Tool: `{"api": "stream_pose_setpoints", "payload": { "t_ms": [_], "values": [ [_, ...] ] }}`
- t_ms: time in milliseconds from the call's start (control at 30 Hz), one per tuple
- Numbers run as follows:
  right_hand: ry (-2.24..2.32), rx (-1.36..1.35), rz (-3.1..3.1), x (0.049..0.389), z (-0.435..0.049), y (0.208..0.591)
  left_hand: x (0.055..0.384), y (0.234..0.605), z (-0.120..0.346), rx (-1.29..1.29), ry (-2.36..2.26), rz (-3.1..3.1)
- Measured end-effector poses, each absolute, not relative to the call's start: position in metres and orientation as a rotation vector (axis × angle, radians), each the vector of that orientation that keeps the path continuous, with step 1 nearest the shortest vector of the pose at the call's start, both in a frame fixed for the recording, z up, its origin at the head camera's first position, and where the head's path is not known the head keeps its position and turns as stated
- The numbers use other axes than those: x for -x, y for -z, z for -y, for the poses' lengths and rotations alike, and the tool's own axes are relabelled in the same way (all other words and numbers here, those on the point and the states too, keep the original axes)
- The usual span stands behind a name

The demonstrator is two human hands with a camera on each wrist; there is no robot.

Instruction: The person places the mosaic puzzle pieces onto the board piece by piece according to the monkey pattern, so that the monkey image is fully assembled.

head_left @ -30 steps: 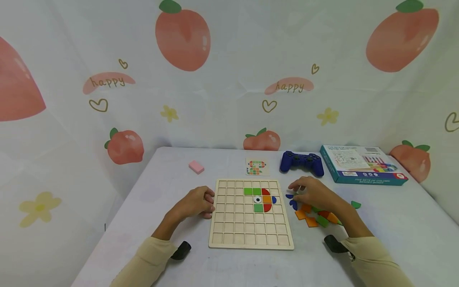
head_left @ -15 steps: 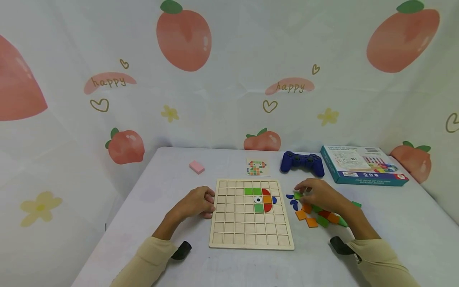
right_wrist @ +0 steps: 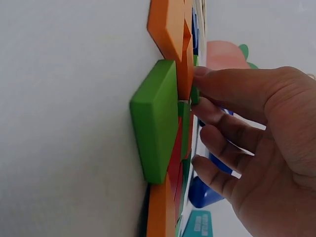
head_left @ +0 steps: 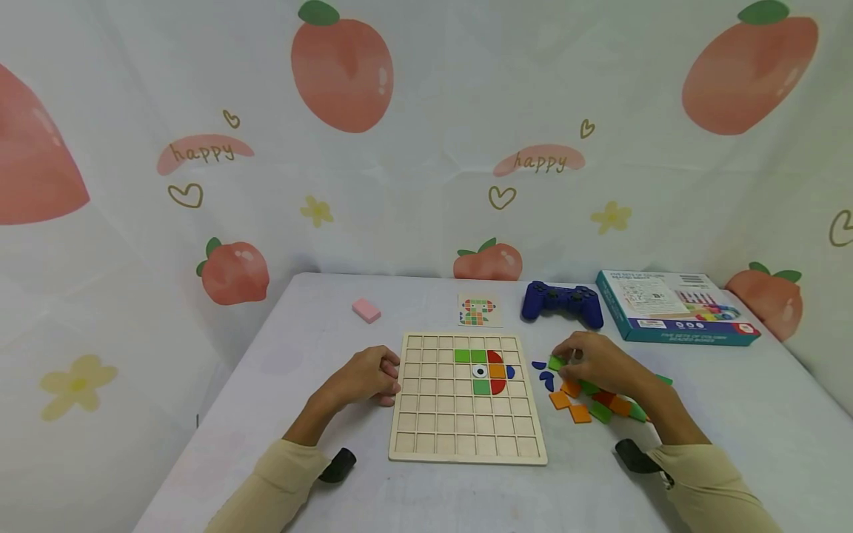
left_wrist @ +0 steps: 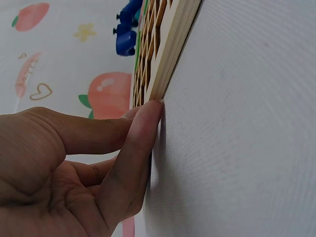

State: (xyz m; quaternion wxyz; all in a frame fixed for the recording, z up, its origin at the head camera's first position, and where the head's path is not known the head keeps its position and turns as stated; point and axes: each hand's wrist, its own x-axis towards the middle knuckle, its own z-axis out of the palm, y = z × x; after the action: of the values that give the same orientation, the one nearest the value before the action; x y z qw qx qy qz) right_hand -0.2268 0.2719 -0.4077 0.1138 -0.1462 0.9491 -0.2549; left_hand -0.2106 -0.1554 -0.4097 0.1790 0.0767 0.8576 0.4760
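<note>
White cloth printed with peaches (head_left: 343,74) hangs behind a pale table (head_left: 293,503), with a pink block (head_left: 366,311), a picture card (head_left: 478,309), a blue game controller (head_left: 562,303) and a boxed set (head_left: 676,307) towards its far edge. On it, right of the wooden board (head_left: 445,423), a green square tile (head_left: 556,363) lies between the tips of the right hand's (head_left: 593,363) thumb and index finger, near two dark blue pieces (head_left: 548,381). Thumb and index are bent about the tile; I cannot tell whether they clamp it. Its visible part is flat and slightly askew to the board, the rest covered by fingers. Nearly square, the board lies flat, its side edges running away from the person. Curled fingers of the left hand (head_left: 365,376) hold its left edge, their tips close together. Both forearms slant inward from the near side in beige sleeves (head_left: 713,477); the right hand arches palm down, its wrist beside a mixed pile of tiles (head_left: 601,411).
</note>
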Motion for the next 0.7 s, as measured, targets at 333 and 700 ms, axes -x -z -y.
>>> {"api": "stream_pose_setpoints", "payload": {
  "t_ms": [333, 700],
  "values": [
    [0.769, 0.484, -2.808, 0.230, -0.258, 0.407, 0.211, 0.411, 0.156, -0.225, -1.344, -2.424],
    [0.800, 0.568, -2.808, 0.240, -0.226, 0.402, 0.211, 0.410, 0.156, -0.226, -1.324, -2.442]
  ]
}}
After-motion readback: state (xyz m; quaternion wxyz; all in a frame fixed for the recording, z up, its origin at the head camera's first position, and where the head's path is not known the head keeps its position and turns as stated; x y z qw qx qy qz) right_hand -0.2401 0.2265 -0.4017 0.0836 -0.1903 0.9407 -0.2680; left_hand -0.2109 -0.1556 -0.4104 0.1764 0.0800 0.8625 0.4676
